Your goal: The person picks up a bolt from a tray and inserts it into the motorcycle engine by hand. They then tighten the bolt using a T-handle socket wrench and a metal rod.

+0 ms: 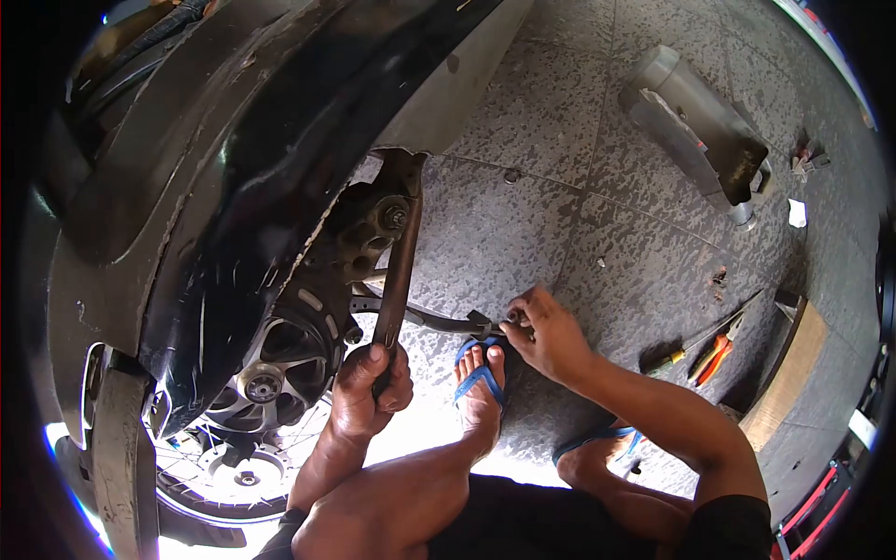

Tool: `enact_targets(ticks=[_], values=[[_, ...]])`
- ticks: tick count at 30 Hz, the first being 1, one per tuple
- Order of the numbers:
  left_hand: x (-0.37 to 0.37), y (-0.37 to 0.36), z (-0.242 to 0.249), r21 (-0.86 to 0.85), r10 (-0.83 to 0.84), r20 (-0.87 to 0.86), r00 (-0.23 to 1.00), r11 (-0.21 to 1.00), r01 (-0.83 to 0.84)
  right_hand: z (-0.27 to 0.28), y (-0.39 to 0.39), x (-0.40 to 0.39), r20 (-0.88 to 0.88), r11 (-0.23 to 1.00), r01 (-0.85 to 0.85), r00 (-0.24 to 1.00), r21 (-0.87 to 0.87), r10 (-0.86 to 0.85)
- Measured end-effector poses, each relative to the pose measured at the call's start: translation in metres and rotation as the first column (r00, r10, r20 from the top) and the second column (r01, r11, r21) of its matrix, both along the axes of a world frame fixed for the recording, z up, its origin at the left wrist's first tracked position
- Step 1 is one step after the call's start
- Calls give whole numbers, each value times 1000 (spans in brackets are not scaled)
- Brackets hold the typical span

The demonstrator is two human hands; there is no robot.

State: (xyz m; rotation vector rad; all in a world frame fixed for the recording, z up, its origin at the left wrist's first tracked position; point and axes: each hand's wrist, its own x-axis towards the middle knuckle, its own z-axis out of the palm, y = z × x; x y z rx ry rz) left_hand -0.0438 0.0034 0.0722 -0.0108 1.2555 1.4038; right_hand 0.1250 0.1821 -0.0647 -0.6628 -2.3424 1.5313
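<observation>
My left hand (373,385) is closed around the lower end of a long brown metal bar (401,266), which slants up beside the motorcycle's wheel and frame. From near the wheel a curved dark metal lever (439,322) reaches out to the right, over the floor. At its outer end, my right hand (551,341) pinches a small dark round piece (515,317) between thumb and fingers. The spoked wheel with its dark hub (261,385) lies left of my left hand. Dark, scuffed body panels (271,168) of the motorcycle hang above it.
On the tiled floor (523,224) lie a large grey metal cover (695,121), a yellow-handled screwdriver (667,359) and orange-handled pliers (714,359). A wooden block (784,378) stands to their right. My sandalled foot (479,387) rests beneath the lever's end.
</observation>
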Motion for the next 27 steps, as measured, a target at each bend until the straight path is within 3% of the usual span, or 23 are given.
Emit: enact_targets(ticks=[10,12,13,14,16,17,21,24,26,27], values=[[-1,-2,0,-17,-4,-24,1000,1000,4,-71,-50,27,76,986,21,997,163,-34],[-1,-3,-2,-16,-7,-26,1000,1000,7,-53,-40,27,33,984,-41,999,174,36],[-1,-4,-2,-19,-2,-22,1000,1000,1,-45,-36,28,3,948,-84,996,307,87],[-1,-3,-2,-22,1,-17,1000,1000,-2,-33,-33,26,-12,953,-81,996,293,88],[0,-2,-3,15,-3,11,1000,1000,3,-4,-23,25,-145,923,-201,955,327,259],[1,0,-3,19,6,7,1000,1000,-7,10,-22,24,-63,890,-310,935,334,349],[5,3,-4,3,33,-21,999,999,-33,30,-39,12,-151,831,-425,852,358,501],[1,-4,-5,-41,0,-48,999,999,-1,29,-53,5,-168,830,-431,844,355,510],[0,-8,-4,30,7,48,999,1000,-8,27,-59,4,-184,860,-394,866,324,466],[1,-9,-2,-12,44,42,998,999,-44,27,-58,3,-184,879,-367,883,305,433]])
